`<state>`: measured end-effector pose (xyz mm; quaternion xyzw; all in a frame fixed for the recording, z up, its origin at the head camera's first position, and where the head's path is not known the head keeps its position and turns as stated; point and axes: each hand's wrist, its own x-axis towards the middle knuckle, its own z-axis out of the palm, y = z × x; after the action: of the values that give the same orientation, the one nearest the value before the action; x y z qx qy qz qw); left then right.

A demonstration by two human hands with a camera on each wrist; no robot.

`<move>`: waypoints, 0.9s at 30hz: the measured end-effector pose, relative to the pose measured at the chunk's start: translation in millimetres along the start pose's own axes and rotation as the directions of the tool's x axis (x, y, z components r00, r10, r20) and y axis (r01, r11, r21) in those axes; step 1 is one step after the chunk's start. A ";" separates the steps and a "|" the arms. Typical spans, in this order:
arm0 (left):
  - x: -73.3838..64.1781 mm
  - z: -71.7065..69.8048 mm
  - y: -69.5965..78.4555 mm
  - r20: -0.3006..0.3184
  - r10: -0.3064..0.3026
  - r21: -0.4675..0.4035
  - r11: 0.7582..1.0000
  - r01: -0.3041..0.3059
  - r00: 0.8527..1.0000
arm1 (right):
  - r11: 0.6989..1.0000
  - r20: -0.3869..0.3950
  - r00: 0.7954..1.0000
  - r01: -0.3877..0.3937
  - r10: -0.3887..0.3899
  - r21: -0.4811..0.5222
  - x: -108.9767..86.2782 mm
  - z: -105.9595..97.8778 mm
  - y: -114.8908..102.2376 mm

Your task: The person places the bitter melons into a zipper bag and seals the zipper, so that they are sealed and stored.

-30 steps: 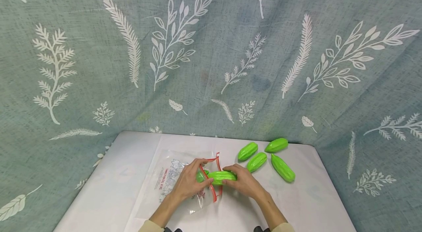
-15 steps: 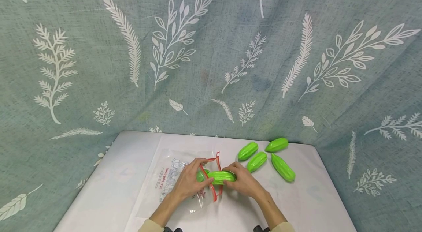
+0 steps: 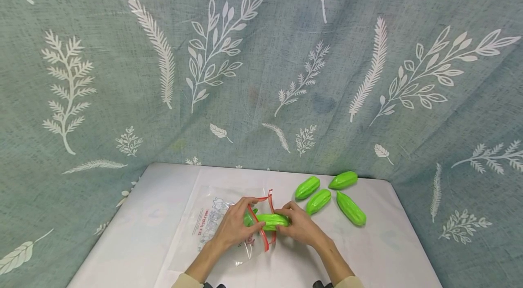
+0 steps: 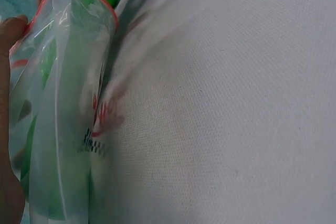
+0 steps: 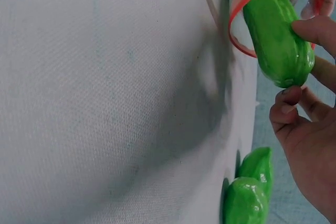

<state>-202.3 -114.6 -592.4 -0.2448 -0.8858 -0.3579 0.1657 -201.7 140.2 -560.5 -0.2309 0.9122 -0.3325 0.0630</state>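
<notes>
My left hand (image 3: 237, 220) holds the red-edged mouth of a clear zip bag (image 3: 200, 233), with thumb and fingers spread along the rim. In my right hand (image 3: 301, 225) is a glossy green cucumber (image 3: 275, 221), gripped near its right end. The right wrist view has that cucumber (image 5: 278, 40) with its far end through the red rim (image 5: 235, 22) and its blunt end among my fingers. Printed figures and red lettering mark the bag. Green shows through its film (image 4: 44, 145) in the left wrist view, partly hidden by the left hand in the head view.
Several more green cucumbers lie on the white table (image 3: 380, 251) to the right and back: two side by side (image 3: 307, 187), one by the rear edge (image 3: 343, 180), one slanting (image 3: 350, 208). A patterned grey-green cloth (image 3: 261, 97) hangs behind and beside the table.
The cucumber has slid slightly left, deeper into the bag mouth, and my right hand has shifted left with it. My left hand and the other cucumbers look unmoved.
</notes>
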 end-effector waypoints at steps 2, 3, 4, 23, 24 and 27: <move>-0.3 0.0 0.1 0.005 -0.006 -0.010 1.000 0.006 1.000 | 1.000 0.006 1.000 0.003 -0.003 -0.005 0.3 0.8 -0.2; -0.4 0.2 -0.2 0.007 -0.007 -0.014 1.000 0.007 1.000 | 1.000 0.007 1.000 0.000 0.000 -0.007 0.3 1.1 -0.3; -0.6 0.4 -0.5 0.006 -0.004 -0.017 1.000 0.004 1.000 | 1.000 0.009 1.000 0.001 -0.001 -0.010 0.5 1.5 -0.3; -1.2 1.1 -1.1 -0.011 0.024 -0.007 1.000 -0.024 1.000 | 1.000 -0.006 1.000 0.026 -0.026 0.016 4.3 4.3 0.3; -1.2 0.7 -1.0 -0.008 0.015 -0.004 1.000 -0.015 1.000 | 0.999 -0.009 1.000 0.024 -0.024 0.023 4.6 4.1 0.0; -0.5 0.1 -1.2 0.001 -0.005 0.001 1.000 0.005 1.000 | 0.999 -0.017 1.000 0.017 -0.016 0.039 5.6 3.6 -0.9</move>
<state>-202.6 -115.5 -593.5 -0.2426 -0.8866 -0.3576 0.1647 -205.3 134.9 -562.5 -0.2344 0.9041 -0.3526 0.0571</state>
